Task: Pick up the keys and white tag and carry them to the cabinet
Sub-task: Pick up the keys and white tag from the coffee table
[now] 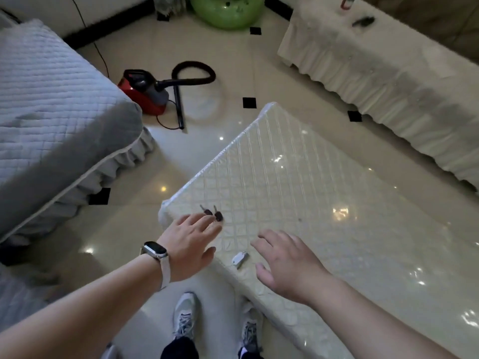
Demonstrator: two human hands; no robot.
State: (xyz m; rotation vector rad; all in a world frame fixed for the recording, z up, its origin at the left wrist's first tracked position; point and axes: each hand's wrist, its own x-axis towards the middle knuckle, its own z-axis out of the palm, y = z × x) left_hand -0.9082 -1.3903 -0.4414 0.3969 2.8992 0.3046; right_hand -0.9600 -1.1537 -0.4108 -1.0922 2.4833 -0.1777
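Two dark-headed keys (214,214) lie on the near left corner of a low table (324,193) with a glossy quilted cream cover. My left hand (190,242), with a watch on the wrist, hovers open with its fingertips just short of the keys. A small white tag (240,258) lies near the table's front edge, between both hands. My right hand (287,260) is open, fingers spread, just right of the tag and not touching it. No cabinet can be made out in this view.
A grey quilted sofa (51,120) stands at the left. A red vacuum cleaner (145,90) with a black hose lies on the tiled floor beyond the table. A cream-covered sofa (388,73) runs along the right. A green inflatable (228,11) sits at the back. My shoes (185,317) are below.
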